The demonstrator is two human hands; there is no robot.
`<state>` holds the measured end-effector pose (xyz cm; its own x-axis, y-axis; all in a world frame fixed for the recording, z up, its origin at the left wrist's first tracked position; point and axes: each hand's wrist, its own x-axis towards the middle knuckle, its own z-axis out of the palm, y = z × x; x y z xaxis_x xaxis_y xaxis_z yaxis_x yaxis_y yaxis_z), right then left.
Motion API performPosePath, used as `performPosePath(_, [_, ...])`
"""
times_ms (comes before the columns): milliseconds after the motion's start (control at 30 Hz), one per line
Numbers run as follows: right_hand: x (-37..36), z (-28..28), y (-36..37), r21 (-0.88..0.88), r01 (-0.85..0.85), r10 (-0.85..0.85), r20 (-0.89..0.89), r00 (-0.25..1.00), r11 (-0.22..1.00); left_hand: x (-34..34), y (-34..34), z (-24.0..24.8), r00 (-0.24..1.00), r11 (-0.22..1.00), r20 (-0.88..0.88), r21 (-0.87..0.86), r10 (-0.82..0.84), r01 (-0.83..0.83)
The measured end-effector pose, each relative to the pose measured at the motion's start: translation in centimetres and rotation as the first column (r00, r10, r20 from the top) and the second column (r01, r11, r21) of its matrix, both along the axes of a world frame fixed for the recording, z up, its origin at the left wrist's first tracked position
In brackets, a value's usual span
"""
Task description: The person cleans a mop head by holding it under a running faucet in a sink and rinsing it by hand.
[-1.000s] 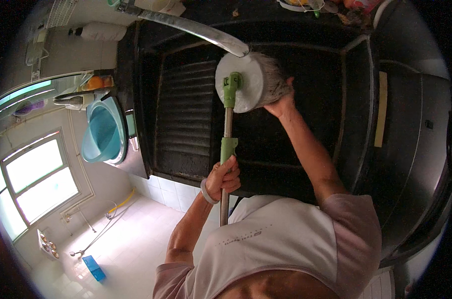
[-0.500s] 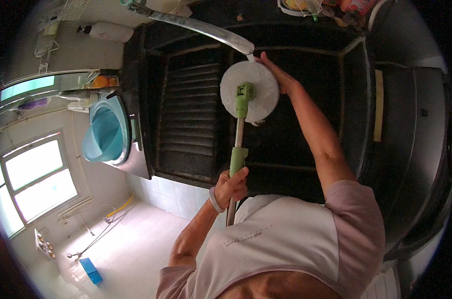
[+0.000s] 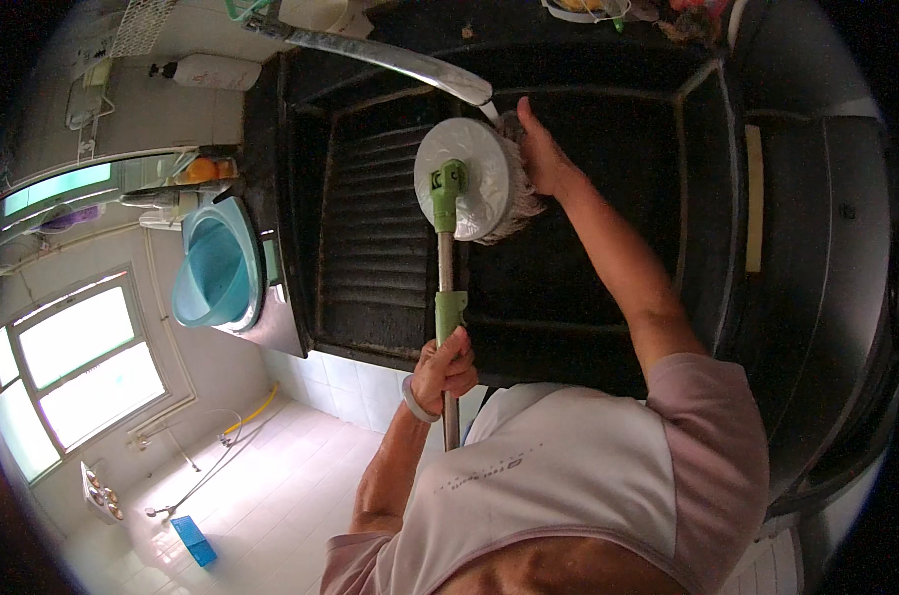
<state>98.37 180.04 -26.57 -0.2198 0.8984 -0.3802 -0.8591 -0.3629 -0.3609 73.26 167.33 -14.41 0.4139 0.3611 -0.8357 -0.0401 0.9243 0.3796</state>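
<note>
White plastic, smooth and round, backs the mop head (image 3: 484,183) above the black sink (image 3: 588,278), hiding part of its strands (image 3: 524,203). The right hand's grip (image 3: 546,164) meets the strands, thumb raised; its fingers are largely out of sight, so I cannot tell how far they close. The lower end of the metal pole (image 3: 446,263) disappears by the shirt (image 3: 578,456). The strands are grey and shaggy, the pole shiny and slim, the joint (image 3: 449,188) and collar (image 3: 451,309) green. The left hand's grip (image 3: 445,367) is clamped around the pole at the collar's lower end. The pole's long axis runs away from the body toward the curved tap (image 3: 410,64); the disc faces left, strands right.
</note>
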Motion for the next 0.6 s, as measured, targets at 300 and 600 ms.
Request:
performPosePath(300, [-2.8,-0.9,0.5,-0.016,0.202,-0.187,0.313,0.931,0.979,1.1,-0.2,0.4,0.993,0.997,-0.109,0.051,-0.047,0.053])
performPosePath(600, [-3.8,-1.4,1.1,-0.11,0.302,-0.227,0.437,0.87,0.947,0.9,-0.5,0.3,0.978,0.997,-0.2,0.017,-0.065,0.07])
